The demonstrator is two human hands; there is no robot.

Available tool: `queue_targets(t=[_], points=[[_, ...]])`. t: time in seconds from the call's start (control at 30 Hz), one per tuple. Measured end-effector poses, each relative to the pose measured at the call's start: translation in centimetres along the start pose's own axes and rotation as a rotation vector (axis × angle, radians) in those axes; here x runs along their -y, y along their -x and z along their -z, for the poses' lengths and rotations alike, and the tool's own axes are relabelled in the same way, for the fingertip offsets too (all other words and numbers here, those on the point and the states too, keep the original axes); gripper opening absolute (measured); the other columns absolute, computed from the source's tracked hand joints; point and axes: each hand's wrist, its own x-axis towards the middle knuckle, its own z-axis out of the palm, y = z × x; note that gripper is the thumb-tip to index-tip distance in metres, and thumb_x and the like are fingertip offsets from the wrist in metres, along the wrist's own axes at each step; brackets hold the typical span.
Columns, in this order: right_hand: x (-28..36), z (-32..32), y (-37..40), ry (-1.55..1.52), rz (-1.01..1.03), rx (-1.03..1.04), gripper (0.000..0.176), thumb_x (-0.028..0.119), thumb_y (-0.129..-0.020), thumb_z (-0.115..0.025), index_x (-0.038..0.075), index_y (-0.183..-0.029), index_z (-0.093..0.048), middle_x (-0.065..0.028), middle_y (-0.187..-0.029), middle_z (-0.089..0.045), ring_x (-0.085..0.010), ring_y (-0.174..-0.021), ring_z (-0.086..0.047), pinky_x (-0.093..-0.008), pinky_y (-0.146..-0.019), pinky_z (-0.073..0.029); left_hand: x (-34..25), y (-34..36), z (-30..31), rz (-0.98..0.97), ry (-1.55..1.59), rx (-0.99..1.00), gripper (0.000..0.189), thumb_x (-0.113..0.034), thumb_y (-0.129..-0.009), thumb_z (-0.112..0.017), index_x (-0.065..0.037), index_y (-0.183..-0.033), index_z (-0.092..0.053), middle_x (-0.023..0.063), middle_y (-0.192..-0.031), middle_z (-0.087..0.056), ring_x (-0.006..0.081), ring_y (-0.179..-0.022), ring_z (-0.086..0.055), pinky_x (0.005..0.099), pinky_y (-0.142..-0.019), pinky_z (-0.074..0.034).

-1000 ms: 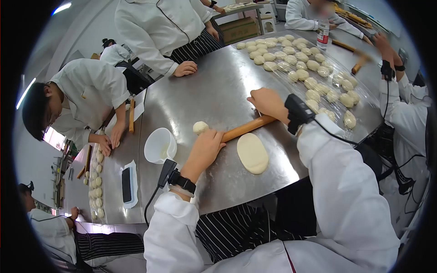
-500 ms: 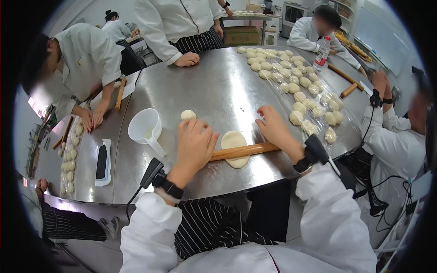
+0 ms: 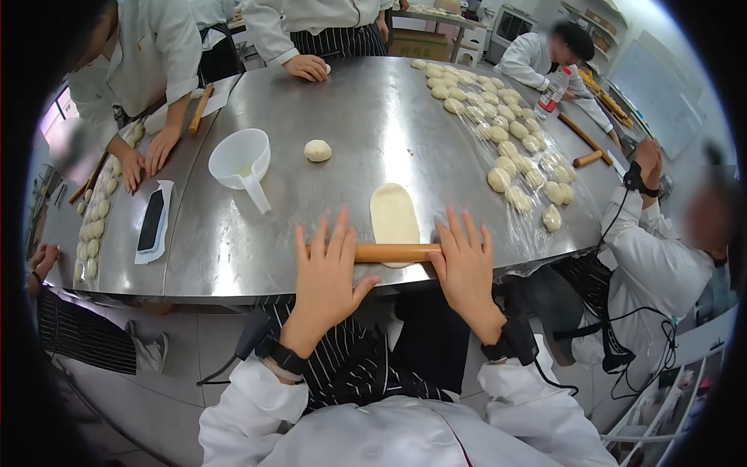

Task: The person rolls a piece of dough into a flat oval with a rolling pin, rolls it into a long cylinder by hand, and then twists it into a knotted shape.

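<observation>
A wooden rolling pin (image 3: 395, 253) lies crosswise over the near end of a flattened oval of dough (image 3: 394, 214). My left hand (image 3: 327, 261) rests on the pin's left part, its fingers stretched forward and spread. On the pin's right end lies my right hand (image 3: 467, 272), also flat with fingers apart. Both palms press from above rather than wrap round the wood. Beyond my left hand sits a round dough ball (image 3: 317, 151). A white plastic measuring jug (image 3: 240, 159) with a little liquid stands farther left.
Many dough balls (image 3: 498, 179) lie under plastic film at the right. A water bottle (image 3: 552, 92) and more rolling pins (image 3: 580, 134) are behind them. At left are a dark object on a white tray (image 3: 154, 222) and a dough row (image 3: 95, 226). Several people work around the metal table (image 3: 311, 101).
The rolling pin has come toward the dough's near end. My hands have flattened onto it with fingers spread. The dough looks longer, and the camera view has shifted.
</observation>
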Motion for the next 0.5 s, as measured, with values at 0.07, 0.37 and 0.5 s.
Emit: queue_targets(t=[0.07, 0.37, 0.5], points=[[0.6, 0.3, 1.6, -0.025, -0.021, -0.017, 0.041, 0.022, -0.092, -0.06, 0.002, -0.127, -0.057, -0.0137, -0.147, -0.046, -0.0329, -0.137, -0.04, -0.0557, -0.115, -0.021, -1.0, 1.4, 0.3, 0.023, 0.012, -0.018, 0.076, -0.051, -0.086, -0.062, 0.004, -0.137, -0.049, 0.0196, -0.152, -0.037, 0.0429, -0.137, -0.036, 0.0689, -0.113, -0.014], [0.5, 0.1, 6.0, -0.082, 0.052, -0.211, 0.038, 0.0, -0.083, -0.057, 0.004, -0.12, -0.059, -0.0097, -0.128, -0.057, -0.0274, -0.123, -0.051, -0.0505, -0.109, -0.028, -1.6, 5.6, -0.6, -0.045, 0.013, -0.313, 0.045, -0.007, -0.08, -0.064, -0.006, -0.125, -0.062, 0.0087, -0.127, -0.059, 0.0288, -0.121, -0.051, 0.0576, -0.11, -0.029], [0.2, 0.3, 5.3, -0.243, 0.06, -0.294, 0.034, -0.005, -0.077, -0.061, 0.006, -0.109, -0.062, -0.0062, -0.108, -0.06, -0.0273, -0.104, -0.055, -0.0456, -0.097, -0.034, -0.1, 4.5, 0.3, -0.18, 0.095, -0.349, 0.039, -0.004, -0.079, -0.062, -0.007, -0.117, -0.067, 0.0048, -0.112, -0.061, 0.0236, -0.104, -0.055, 0.045, -0.096, -0.04]])
